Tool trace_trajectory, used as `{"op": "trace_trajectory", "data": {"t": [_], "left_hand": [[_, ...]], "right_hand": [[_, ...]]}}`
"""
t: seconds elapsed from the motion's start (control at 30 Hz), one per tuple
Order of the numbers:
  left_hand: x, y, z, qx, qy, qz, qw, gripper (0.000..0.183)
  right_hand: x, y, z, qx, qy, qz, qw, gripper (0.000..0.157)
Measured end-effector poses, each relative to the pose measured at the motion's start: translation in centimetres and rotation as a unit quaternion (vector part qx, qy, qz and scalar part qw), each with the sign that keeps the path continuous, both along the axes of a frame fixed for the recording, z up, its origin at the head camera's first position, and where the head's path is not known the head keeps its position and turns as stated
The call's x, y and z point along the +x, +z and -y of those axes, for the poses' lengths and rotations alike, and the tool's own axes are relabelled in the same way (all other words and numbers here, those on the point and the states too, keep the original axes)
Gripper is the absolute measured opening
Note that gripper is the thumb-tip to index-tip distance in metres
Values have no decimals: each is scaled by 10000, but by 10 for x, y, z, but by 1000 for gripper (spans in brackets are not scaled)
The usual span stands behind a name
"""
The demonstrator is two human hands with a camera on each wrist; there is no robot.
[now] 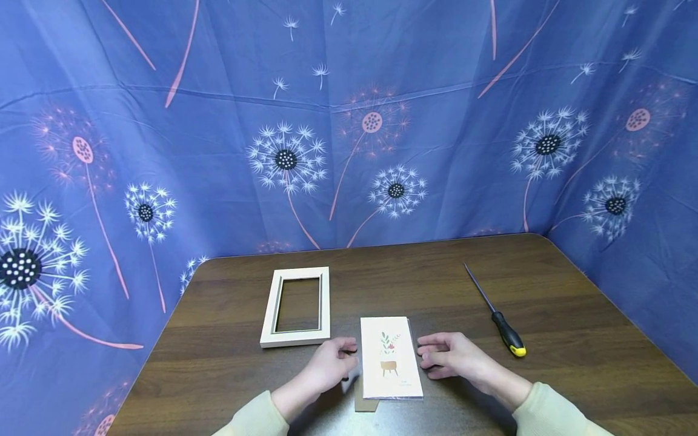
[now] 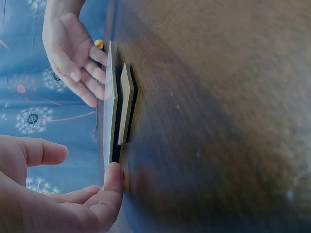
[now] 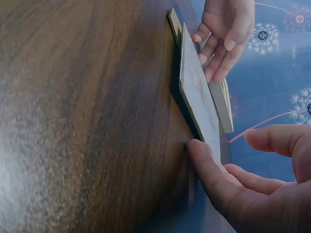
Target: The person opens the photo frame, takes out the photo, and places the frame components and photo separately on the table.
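A white card point(image 1: 390, 351) printed with a potted plant lies face up near the table's front, raised a little off the wood. Beneath it pokes out a brown flat piece point(image 1: 366, 404), seen as a pale angled strip point(image 2: 126, 104) in the left wrist view. My left hand point(image 1: 330, 366) is at the card's left side, thumb and fingers apart. On the opposite side, my right hand point(image 1: 454, 356) has its loosely bent fingers by the card's right edge. From the right wrist view, a right fingertip point(image 3: 199, 148) is right at the card's edge. Neither hand grips anything.
Behind my left hand lies a cream picture frame point(image 1: 297, 340) with an open middle. A screwdriver point(image 1: 504, 330) with a black and yellow handle rests at the right. Blue dandelion-print cloth point(image 1: 338, 145) hangs behind the brown wooden table point(image 1: 414, 272).
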State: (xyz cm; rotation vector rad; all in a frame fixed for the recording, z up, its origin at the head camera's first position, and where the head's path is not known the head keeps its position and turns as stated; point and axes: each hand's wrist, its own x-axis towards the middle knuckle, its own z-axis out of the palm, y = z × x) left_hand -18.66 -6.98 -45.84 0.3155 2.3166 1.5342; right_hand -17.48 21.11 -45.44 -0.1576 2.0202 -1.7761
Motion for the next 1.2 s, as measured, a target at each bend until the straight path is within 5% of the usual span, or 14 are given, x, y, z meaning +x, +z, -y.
{"op": "trace_trajectory", "data": {"t": [1.2], "left_hand": [[-2,5,-5,983,-6,673,9929,45]], "right_hand": [[0,1,5,52,-34,110,9999,54]]}}
